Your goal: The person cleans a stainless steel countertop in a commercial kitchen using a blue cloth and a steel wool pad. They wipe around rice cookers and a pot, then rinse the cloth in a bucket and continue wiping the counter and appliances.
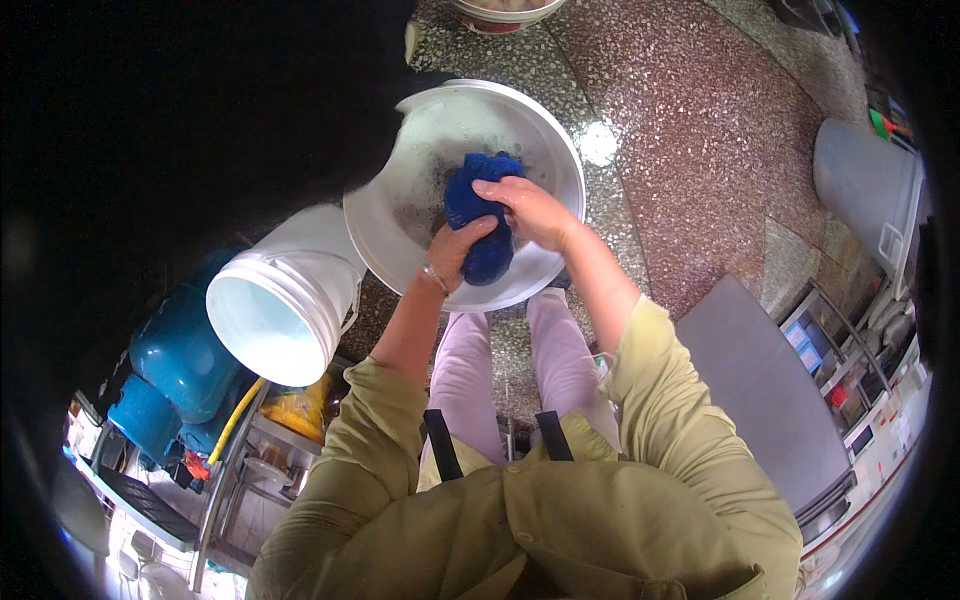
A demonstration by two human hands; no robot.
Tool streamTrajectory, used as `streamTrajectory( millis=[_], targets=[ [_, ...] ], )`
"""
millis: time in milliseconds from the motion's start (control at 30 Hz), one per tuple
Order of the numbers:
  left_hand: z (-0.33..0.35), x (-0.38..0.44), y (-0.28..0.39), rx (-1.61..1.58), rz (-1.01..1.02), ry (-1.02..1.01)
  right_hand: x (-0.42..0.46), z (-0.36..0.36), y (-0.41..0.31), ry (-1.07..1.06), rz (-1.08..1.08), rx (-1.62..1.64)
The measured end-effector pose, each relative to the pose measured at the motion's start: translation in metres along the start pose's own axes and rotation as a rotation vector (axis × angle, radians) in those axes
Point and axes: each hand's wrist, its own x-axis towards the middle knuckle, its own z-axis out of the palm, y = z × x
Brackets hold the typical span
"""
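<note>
A wet, dark blue cloth (480, 259) is bunched between both hands, over a wide white basin (544, 157) on the floor. My left hand (454, 251) grips its lower left side, thumb across the front. My right hand (529, 210) holds it from the right, with the thumb and fingers pressed over its upper part. Below the cloth the basin holds greyish, sudsy water (431, 154). The fingers of my left hand are mostly hidden behind the cloth.
A white bucket (281, 315) stands left of the basin, near a blue gas cylinder (187, 360) and a metal rack (225, 480). A grey tabletop (757, 397) lies to the right. Another bowl (506, 15) sits on the speckled floor (697, 172) ahead. Something black covers the upper left.
</note>
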Motion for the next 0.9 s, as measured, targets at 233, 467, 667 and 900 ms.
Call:
streamTrajectory(
  millis=[233,467,667,900],
  targets=[
    [-0.016,-0.018,-0.008,-0.455,-0.167,-0.391,-0.004,-0.012,-0.008,0.48,-0.209,-0.632],
    [0.032,-0.018,-0.01,-0.903,-0.189,-0.646,-0.001,0.004,0.017,-0.277,-0.258,0.758],
    [0.034,-0.028,-0.001,-0.684,-0.281,-0.506,0.005,-0.007,0.001,-0.232,-0.043,0.609],
    [0.034,-0.025,0.017,0.06,-0.171,-0.077,0.013,-0.006,-0.013,0.03,-0.09,0.109]
  ],
)
